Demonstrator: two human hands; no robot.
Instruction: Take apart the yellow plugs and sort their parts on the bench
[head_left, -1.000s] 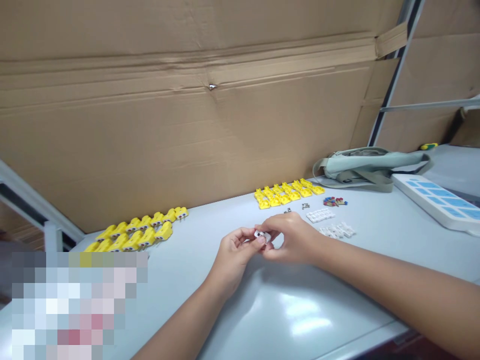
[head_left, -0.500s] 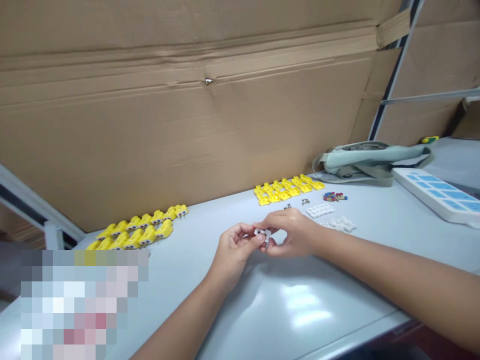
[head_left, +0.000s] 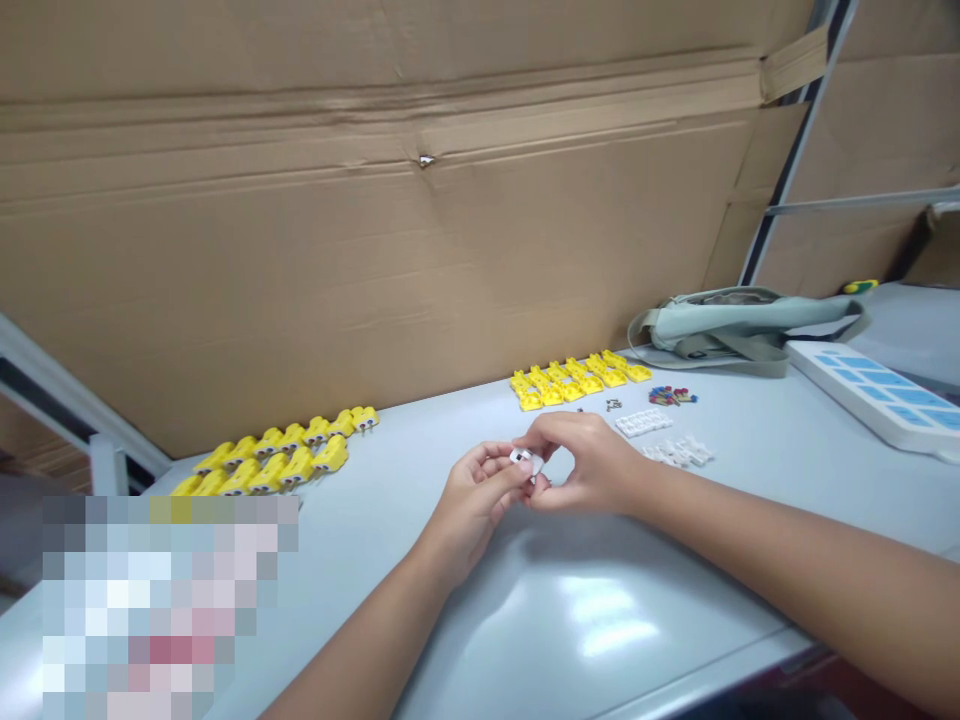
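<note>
A small white plastic part is held between both hands above the middle of the table. My left hand pinches it from the left, its thumb on top. From the right, my right hand has thumb and fingertips closed on the same part, around a small metal piece that is mostly hidden. Just beyond my right hand lie white plastic parts, more white pieces, small screws and a little heap of red and blue parts.
Yellow shells stand in rows at the back. Yellow plug-like pieces line the back left. On the right are a pale green bag and a white tray with blue panels. Cardboard rises behind the table.
The white part has tilted between my fingers and shows a different face. Both hands stay close together, with only slight finger movement. The view has shifted slightly.
</note>
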